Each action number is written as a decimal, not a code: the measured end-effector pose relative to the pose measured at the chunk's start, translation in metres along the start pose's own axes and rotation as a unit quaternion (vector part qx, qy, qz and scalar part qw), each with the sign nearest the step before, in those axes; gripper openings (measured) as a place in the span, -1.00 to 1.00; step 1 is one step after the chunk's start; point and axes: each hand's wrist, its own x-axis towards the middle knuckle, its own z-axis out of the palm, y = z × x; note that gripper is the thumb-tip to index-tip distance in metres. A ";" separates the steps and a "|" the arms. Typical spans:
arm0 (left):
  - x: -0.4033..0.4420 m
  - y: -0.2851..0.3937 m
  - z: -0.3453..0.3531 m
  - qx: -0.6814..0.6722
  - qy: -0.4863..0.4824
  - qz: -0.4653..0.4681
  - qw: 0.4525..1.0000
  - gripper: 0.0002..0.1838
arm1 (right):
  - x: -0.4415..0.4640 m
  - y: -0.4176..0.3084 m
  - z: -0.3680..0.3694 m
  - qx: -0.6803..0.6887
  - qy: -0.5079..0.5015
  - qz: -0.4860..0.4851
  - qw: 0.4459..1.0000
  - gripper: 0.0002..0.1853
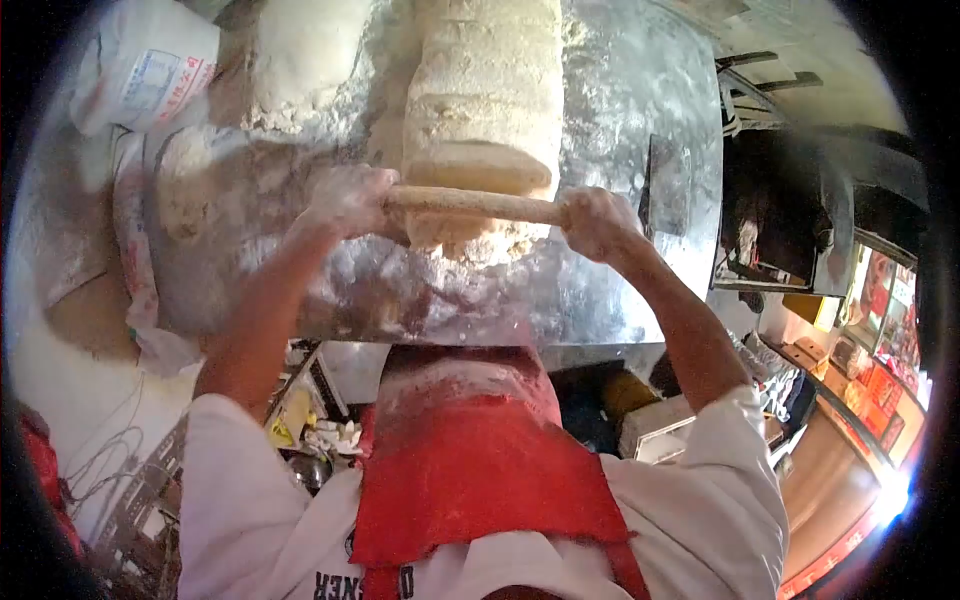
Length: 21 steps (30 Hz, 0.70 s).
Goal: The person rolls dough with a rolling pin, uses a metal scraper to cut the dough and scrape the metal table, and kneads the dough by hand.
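A long wooden rolling pin [480, 204] lies crosswise over the near end of a thick slab of dough [485, 110]. My left hand [350, 203] is wrapped round the pin's left end, and my right hand [598, 222] grips its right end. Under and just in front of the pin, the dough's edge looks ragged and crumbly. The slab runs away from me, with crosswise ridges along its top. Left of it rests a second floury dough mass [305, 60]. Both hands are dusted with flour.
The metal worktop [640, 80] is smeared with flour. A white printed sack [150, 70] stands at its far left. Along the right edge lies a dark flat strip [665, 185]. Shelves with assorted goods [830, 350] are at the right, and clutter sits below the table's front edge.
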 end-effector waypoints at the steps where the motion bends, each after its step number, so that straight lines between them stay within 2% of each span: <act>1: -0.018 0.011 -0.009 -0.033 -0.130 -0.037 0.990 -0.47 | -0.017 -0.010 -0.004 0.002 -0.052 -0.006 0.999 -0.81; 2: -0.033 -0.013 0.051 -0.008 0.010 0.046 0.999 -0.53 | -0.026 -0.020 0.002 0.011 -0.061 0.054 0.997 -0.84; 3: -0.038 -0.008 0.078 -0.010 0.007 0.047 0.999 -0.53 | -0.024 -0.018 0.047 -0.046 -0.089 0.073 0.992 -0.91; 5: -0.046 -0.001 0.118 0.113 0.179 0.054 0.976 -0.59 | -0.033 -0.010 0.109 0.038 0.144 -0.026 0.989 -0.92; 6: -0.042 -0.003 0.130 0.086 0.246 0.063 0.963 -0.62 | -0.032 -0.020 0.099 0.057 0.160 -0.015 0.985 -0.91; 7: -0.046 -0.004 0.139 0.084 0.240 0.058 0.965 -0.62 | -0.032 -0.022 0.105 0.060 0.153 -0.018 0.986 -0.91; 9: -0.045 -0.003 0.134 0.091 0.136 0.016 0.986 -0.67 | -0.035 -0.021 0.104 0.023 0.114 0.012 0.993 -0.91; 10: -0.037 -0.005 0.122 0.100 0.158 0.018 0.982 -0.67 | -0.033 -0.019 0.103 0.021 0.179 -0.015 0.983 -0.90; 11: -0.034 -0.006 0.115 0.046 0.123 0.025 0.991 -0.68 | -0.031 -0.012 0.096 0.013 0.196 -0.016 0.980 -0.90; 12: -0.034 -0.008 0.113 -0.012 0.080 0.033 0.996 -0.67 | -0.031 -0.009 0.086 -0.004 0.065 -0.013 0.998 -0.87; 13: -0.025 -0.023 0.115 -0.009 0.086 0.035 0.996 -0.67 | -0.028 -0.008 0.079 -0.018 -0.070 -0.009 0.997 -0.83; 14: -0.007 -0.050 0.119 -0.160 0.071 0.034 0.984 -0.74 | -0.024 -0.018 0.041 -0.001 -0.146 0.008 0.989 -0.79; 15: 0.001 -0.063 0.123 -0.309 0.047 0.031 0.949 -0.81 | -0.015 -0.011 0.032 -0.057 -0.133 0.003 0.989 -0.77; 16: 0.001 -0.031 0.048 -0.138 0.010 0.013 0.990 -0.84 | -0.012 -0.002 0.026 -0.169 0.051 -0.060 0.982 -0.77; 17: -0.001 0.002 -0.029 0.039 -0.030 0.008 0.999 -0.87 | -0.006 0.004 0.022 -0.271 0.232 -0.121 0.926 -0.76; 18: 0.017 -0.018 -0.006 0.015 0.112 0.061 0.992 -0.85 | 0.005 0.003 0.012 -0.202 0.167 -0.069 0.963 -0.78; 19: 0.025 -0.018 0.008 0.011 0.098 0.061 0.993 -0.85 | 0.020 0.003 0.010 -0.130 0.098 -0.015 0.987 -0.79; 20: 0.033 -0.017 0.024 0.062 0.092 0.033 0.993 -0.78 | 0.039 0.011 0.051 -0.034 -0.006 0.096 0.995 -0.88; 21: 0.043 -0.018 0.037 0.115 0.088 0.006 0.989 -0.70 | 0.033 0.014 0.065 -0.003 0.141 0.034 0.989 -0.82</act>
